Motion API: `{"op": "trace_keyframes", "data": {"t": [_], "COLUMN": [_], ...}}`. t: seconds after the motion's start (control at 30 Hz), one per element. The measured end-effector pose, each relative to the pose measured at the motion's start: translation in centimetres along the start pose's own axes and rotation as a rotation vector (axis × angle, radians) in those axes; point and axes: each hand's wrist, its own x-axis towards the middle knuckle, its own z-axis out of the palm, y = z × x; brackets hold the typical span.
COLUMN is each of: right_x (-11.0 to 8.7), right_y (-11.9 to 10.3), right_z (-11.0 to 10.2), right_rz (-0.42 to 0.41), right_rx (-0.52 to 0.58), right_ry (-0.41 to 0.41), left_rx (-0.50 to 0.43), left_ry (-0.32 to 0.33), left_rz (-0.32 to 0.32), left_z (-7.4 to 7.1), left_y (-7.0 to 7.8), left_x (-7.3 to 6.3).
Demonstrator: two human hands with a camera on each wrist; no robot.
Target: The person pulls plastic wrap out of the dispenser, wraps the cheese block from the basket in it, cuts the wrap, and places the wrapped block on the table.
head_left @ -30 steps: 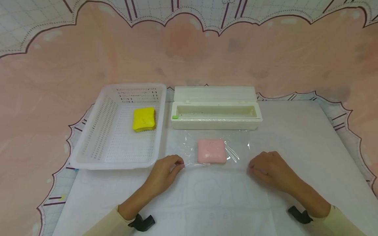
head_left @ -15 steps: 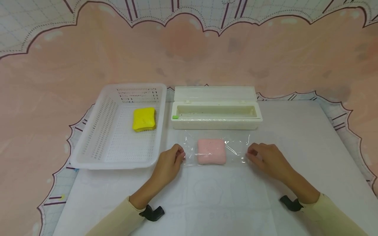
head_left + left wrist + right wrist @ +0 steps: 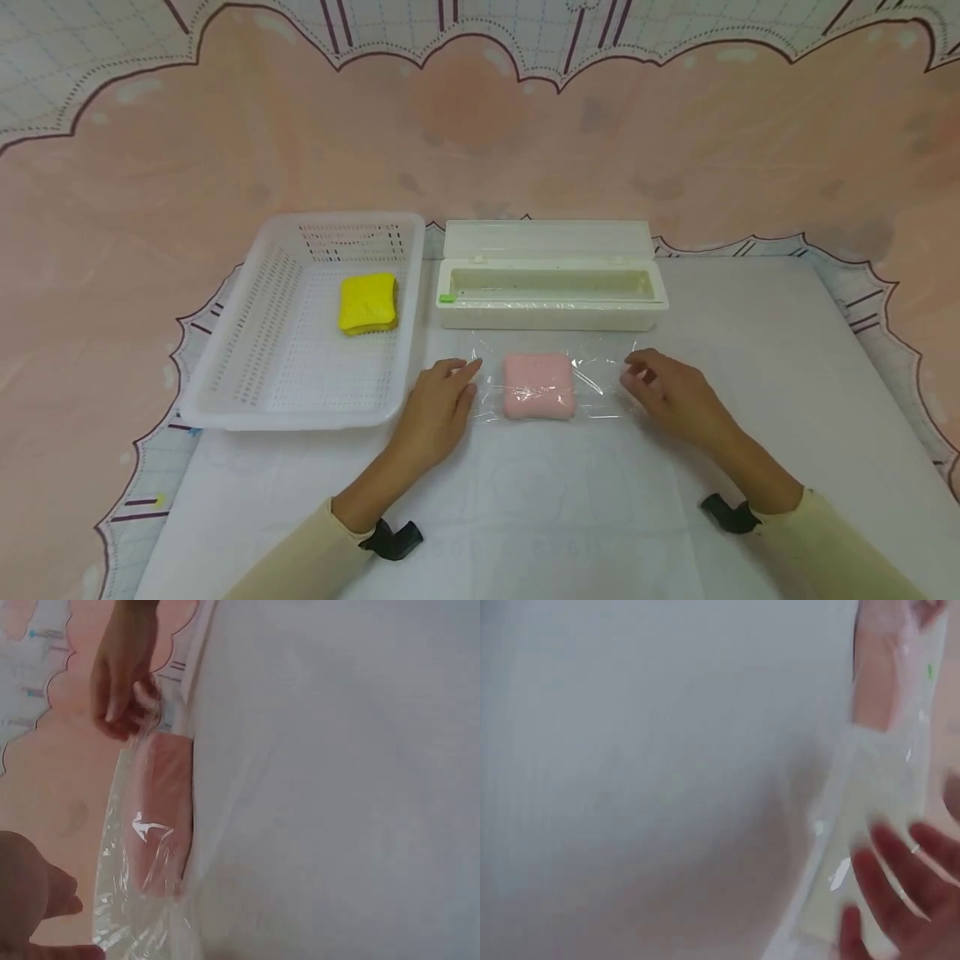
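A pink, soap-like rounded block [image 3: 537,385] lies on the white cloth, with a sheet of clear cling film [image 3: 596,379] spread over it and out to both sides. My left hand [image 3: 433,412] is at the film's left edge, index finger extended and thumb apart from it. At the opposite edge is my right hand [image 3: 678,396], its fingers loosely bent. The right wrist view shows that right hand [image 3: 904,892] blurred, fingers spread beside the film. Thumb and fingers of the left hand [image 3: 34,900] stand apart in the left wrist view.
Behind the film stands a long white box [image 3: 551,317] with its lid raised and a green tab at its left end. To the left is a white perforated basket [image 3: 300,417] holding a yellow block [image 3: 367,303]. A patterned wall covering [image 3: 480,133] rises behind the table.
Both hands have moved away from me along the film's side edges, and their pinching fingers have loosened. The film now lies across the pink block, which stays in place.
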Motion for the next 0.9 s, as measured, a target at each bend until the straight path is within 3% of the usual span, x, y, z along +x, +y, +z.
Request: {"op": "trace_keyframes", "data": {"t": [0.07, 0.13, 0.23, 0.3, 0.47, 0.7, 0.9], "right_x": [-0.2, -0.4, -0.3, -0.1, 0.5, 1.1, 1.7], "right_y": [-0.6, -1.4, -2.6, -3.3, -3.9, -3.8, -3.2], "right_z": [0.3, 0.7, 1.5, 2.0, 2.9, 3.3, 3.7], "right_rz": [-0.098, -0.253, -0.482, -0.554, -0.575, -0.577, -0.633], "right_rx": [-0.061, -0.169, -0.287, -0.319, -0.360, -0.336, -0.243], "right_ry": [0.070, 0.141, 0.191, 0.180, 0.119, 0.115, 0.099], "left_rx": [0.146, 0.277, 0.373, 0.405, 0.422, 0.315, 0.238], "left_ry": [-0.024, -0.055, -0.108, -0.131, -0.176, -0.267, -0.213], "left_rz": [0.091, 0.205, 0.319, 0.342, 0.345, 0.378, 0.465], "left_z": [0.0, 0.0, 0.4, 0.8, 1.5, 1.2, 1.1], "left_y": [0.9, 1.8, 2.6, 2.8, 2.3, 1.5, 0.9], "left_x": [-0.6, -1.0, -1.1, -0.9, 0.0, 1.3, 2.2]}}
